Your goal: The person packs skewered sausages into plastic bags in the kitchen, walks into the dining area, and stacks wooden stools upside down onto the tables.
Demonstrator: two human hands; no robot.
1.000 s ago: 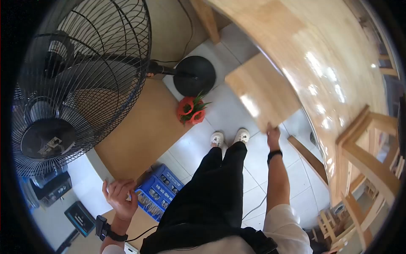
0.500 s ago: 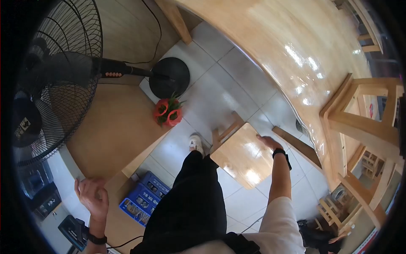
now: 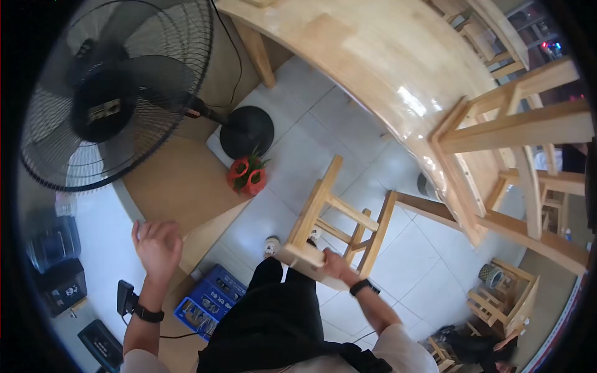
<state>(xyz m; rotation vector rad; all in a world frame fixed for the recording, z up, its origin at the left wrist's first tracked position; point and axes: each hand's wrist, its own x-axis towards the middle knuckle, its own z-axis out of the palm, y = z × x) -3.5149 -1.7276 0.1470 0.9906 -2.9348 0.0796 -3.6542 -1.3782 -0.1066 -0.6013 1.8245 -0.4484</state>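
My right hand [image 3: 336, 264] grips the seat edge of a wooden stool [image 3: 303, 217]. The stool is tipped on its side just in front of my legs. Its seat faces me nearly edge-on, and its legs point away. Whether the legs touch the floor I cannot tell. My left hand [image 3: 158, 248] is held in the air over the brown panel by the white counter, fingers loosely bent, nothing in it.
A black standing fan [image 3: 106, 105] and a red bag with green leaves [image 3: 247, 175] are at the left. Blue crates [image 3: 211, 298] sit by my leg. A wooden table [image 3: 373, 68] spans the far side, with an upturned stool [image 3: 516, 130] on it. A person [image 3: 476, 345] is lower right.
My right hand has pulled the stool toward me and tipped it, so the legs now show. My left hand has moved slightly up and right. The camera view has shifted.
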